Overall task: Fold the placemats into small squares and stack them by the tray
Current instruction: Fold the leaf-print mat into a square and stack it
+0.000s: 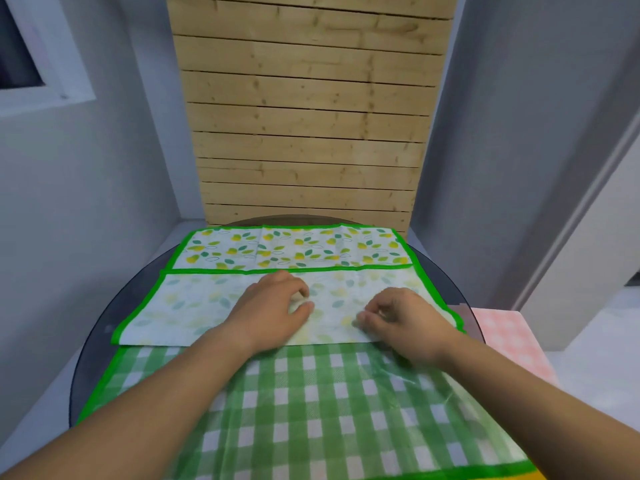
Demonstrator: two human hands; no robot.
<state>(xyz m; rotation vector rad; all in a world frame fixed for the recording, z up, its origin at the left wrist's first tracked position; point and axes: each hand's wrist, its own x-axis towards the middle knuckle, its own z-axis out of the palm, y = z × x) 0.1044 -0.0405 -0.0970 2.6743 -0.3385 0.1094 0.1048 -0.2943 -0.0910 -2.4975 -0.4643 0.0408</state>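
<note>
Both hands [277, 308] on leaf placemat [207, 306]

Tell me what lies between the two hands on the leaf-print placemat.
Head view: only the bare pale underside of the folded leaf-print placemat lies between the left hand and right hand.

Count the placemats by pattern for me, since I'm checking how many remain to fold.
Leaf-print placemat: 1, partly folded under both hands
Green checked placemat: 1, flat
Pink checked placemat: 1, beyond the table's right edge
Total: 3
</note>
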